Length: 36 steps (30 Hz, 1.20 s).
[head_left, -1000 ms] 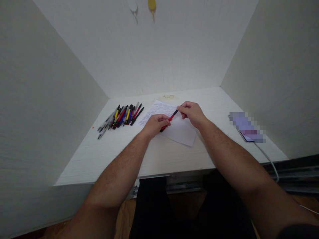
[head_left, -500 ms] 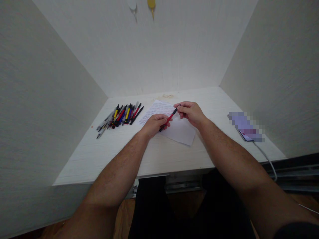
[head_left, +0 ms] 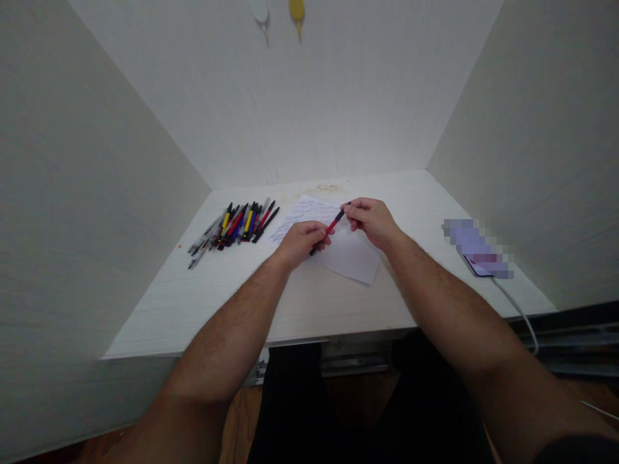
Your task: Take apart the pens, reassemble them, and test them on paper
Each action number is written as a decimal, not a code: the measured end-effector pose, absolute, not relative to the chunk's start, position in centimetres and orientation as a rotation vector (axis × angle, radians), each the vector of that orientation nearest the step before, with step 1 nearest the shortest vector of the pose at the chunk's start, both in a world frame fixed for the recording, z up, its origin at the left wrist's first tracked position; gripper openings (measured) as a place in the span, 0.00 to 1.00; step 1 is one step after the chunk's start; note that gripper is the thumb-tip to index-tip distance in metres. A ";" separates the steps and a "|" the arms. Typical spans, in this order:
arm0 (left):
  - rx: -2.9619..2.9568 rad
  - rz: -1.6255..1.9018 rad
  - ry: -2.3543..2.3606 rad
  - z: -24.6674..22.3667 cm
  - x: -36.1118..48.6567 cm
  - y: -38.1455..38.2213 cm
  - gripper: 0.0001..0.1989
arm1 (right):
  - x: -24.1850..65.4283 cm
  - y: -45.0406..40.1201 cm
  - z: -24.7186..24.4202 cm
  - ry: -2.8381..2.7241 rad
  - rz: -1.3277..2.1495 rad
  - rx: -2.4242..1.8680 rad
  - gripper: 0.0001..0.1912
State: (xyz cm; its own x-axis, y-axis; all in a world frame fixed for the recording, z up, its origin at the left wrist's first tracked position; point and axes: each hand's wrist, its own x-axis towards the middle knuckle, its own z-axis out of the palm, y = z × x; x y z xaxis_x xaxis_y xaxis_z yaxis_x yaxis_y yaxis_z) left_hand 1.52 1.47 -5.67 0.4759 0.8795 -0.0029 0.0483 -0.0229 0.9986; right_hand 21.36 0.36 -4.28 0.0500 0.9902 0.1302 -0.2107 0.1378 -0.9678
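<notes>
A red and black pen [head_left: 331, 227] is held slantwise between both hands, above a sheet of paper [head_left: 351, 254]. My left hand [head_left: 306, 242] is closed round its lower end. The thumb and fingertips of my right hand [head_left: 370, 219] pinch the black upper end. Handwriting covers the upper left part of the sheet, and the part near my hands is blank. Left of the paper lies a pile of several pens [head_left: 236, 222], in black, red, yellow, blue and clear.
A phone [head_left: 478, 264], partly pixelated, lies at the right of the white desk [head_left: 193, 322] with a white cable [head_left: 520, 309] running off the edge. Panels enclose the desk at the left, back and right. Two hooks, white [head_left: 260, 11] and yellow [head_left: 296, 9], are on the back panel.
My right hand has shifted very slightly to the right at the pen's upper end. The pen and my left hand look nearly still.
</notes>
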 end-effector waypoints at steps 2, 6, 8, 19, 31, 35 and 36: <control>1.417 0.780 0.843 -5.6 1.5 1.5 0.12 | 21.4 0.2 -4.1 -1.091 1.216 -0.951 0.15; 1.397 0.736 0.828 -5.6 1.4 1.4 0.12 | 21.5 -0.1 -3.8 -1.094 1.246 -0.922 0.15; 1.397 0.730 0.829 -5.6 1.3 1.4 0.12 | 21.5 -0.1 -3.8 -1.092 1.249 -0.918 0.15; 1.510 0.782 0.871 -5.7 1.4 1.3 0.10 | 21.4 0.3 -4.2 -1.095 1.154 -0.974 0.14; 1.548 0.825 0.906 -5.9 1.6 1.4 0.10 | 21.3 0.4 -4.4 -1.119 1.120 -0.987 0.18; 1.561 0.822 0.901 -5.8 1.6 1.3 0.10 | 21.4 0.5 -4.5 -1.137 1.092 -0.991 0.18; 1.567 0.820 0.911 -5.8 1.6 1.3 0.10 | 21.4 0.4 -4.4 -1.141 1.080 -0.994 0.18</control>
